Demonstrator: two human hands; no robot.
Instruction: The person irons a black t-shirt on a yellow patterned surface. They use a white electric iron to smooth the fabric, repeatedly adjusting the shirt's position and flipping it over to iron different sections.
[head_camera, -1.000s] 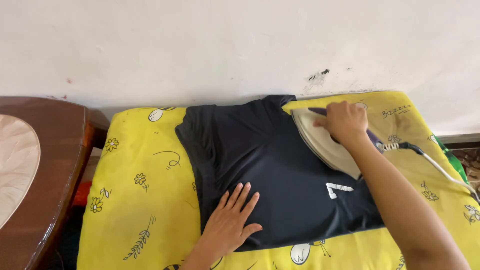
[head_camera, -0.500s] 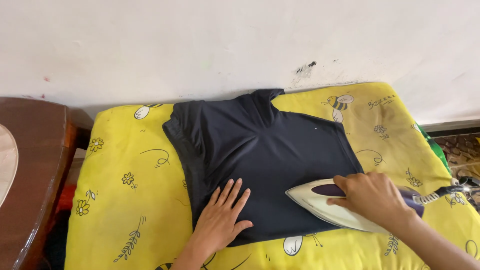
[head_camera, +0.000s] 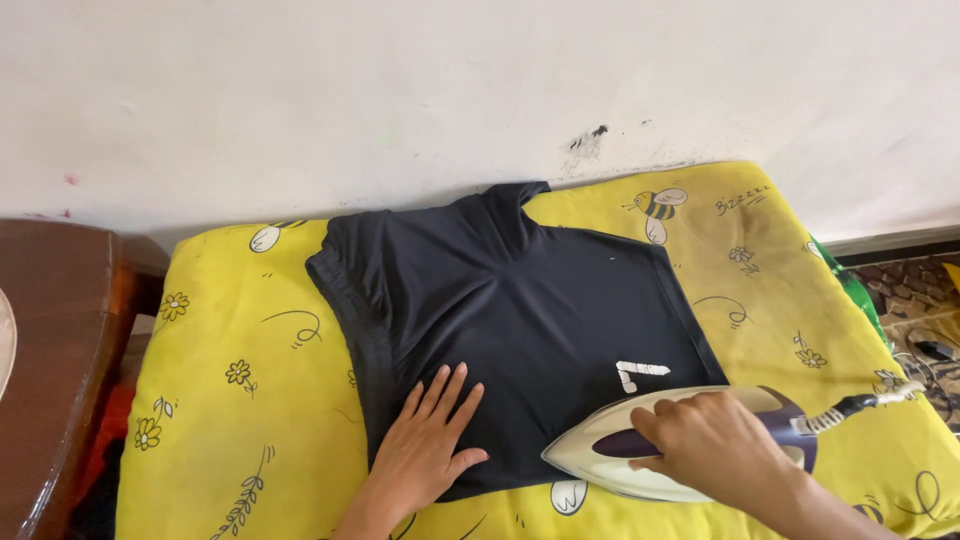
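R hand: clenched round the handle of the iron, knuckles up, wrist coming in from lower R.
L hand: released, flat, fingers spread, palm pressing the shirt; holds nothing.
Iron: white body, dark purple handle, soleplate down on the shirt's near edge, part on the yellow cover. Sits under the R hand, just R of the L hand, not touching it.
Iron long axis: runs L-R; pointed tip faces L toward the L hand, heel and cord trail off to the R.
Shirt: dark navy tee, spread flat, collar at the far side by the wall, hem near the hands. Lies mostly ahead of both hands; bulk of the cloth is up and L of the iron tip.
Nearer hand: R is on the iron; L is nearer the shirt's L side and sleeve.
Shirt mark: small white angular print, just ahead of the R hand, beyond the iron's tip.
Cover: yellow padded sheet under the shirt, drawn flowers L of the L hand, bee cartoon far ahead of the R hand, a bit of lettering beside it.
Wall: white, dark scuff beyond the collar.
Wood table: brown, far L of the L hand.
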